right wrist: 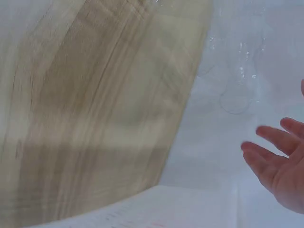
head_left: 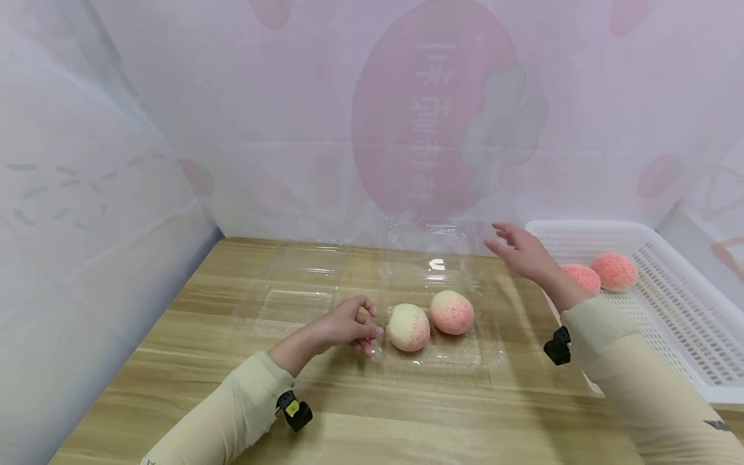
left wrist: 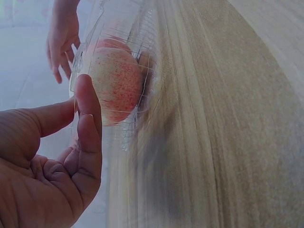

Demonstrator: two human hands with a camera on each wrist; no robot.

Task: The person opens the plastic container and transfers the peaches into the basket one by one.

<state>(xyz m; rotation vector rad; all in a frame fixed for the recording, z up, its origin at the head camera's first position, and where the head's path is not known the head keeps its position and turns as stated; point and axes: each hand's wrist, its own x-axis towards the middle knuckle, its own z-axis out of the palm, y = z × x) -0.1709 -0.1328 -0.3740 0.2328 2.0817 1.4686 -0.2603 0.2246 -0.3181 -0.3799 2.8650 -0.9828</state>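
Pale pink-and-white printed sheeting [head_left: 279,187] walls in the back and sides, its rear panel bearing a large pink round print [head_left: 395,123] with lettering and a grey rabbit-like figure [head_left: 502,123]. Below it spreads a wood-grained worktop [head_left: 407,420]. Near the middle of this surface sits a clear container [head_left: 453,358], opened out, with its lid [head_left: 407,258] folded back toward the sheeting. Two round, peach-like pieces rest in the front half of the container, side by side: a paler cream one [head_left: 409,327] with pink speckles on the left, and a pinker one [head_left: 451,312] slightly farther back on the right. At the container's left side, the left hand [head_left: 349,323] pinches its clear edge between thumb and index finger, as the left wrist view shows, just beside the cream piece. Well apart from it, the right hand [head_left: 520,250] is raised, fingers extended and spread, between the lid and a white plastic basket [head_left: 587,225] with perforated walls; it holds nothing. Two coral-pink balls lie in the basket, one [head_left: 616,270] in full view and the other [head_left: 583,278] partly covered by the right forearm. Left of the filled container, a second clear container [head_left: 296,303] also stands open. Cream sleeves [head_left: 244,394] cover both forearms, and a small black camera [head_left: 558,347] sits at each wrist.
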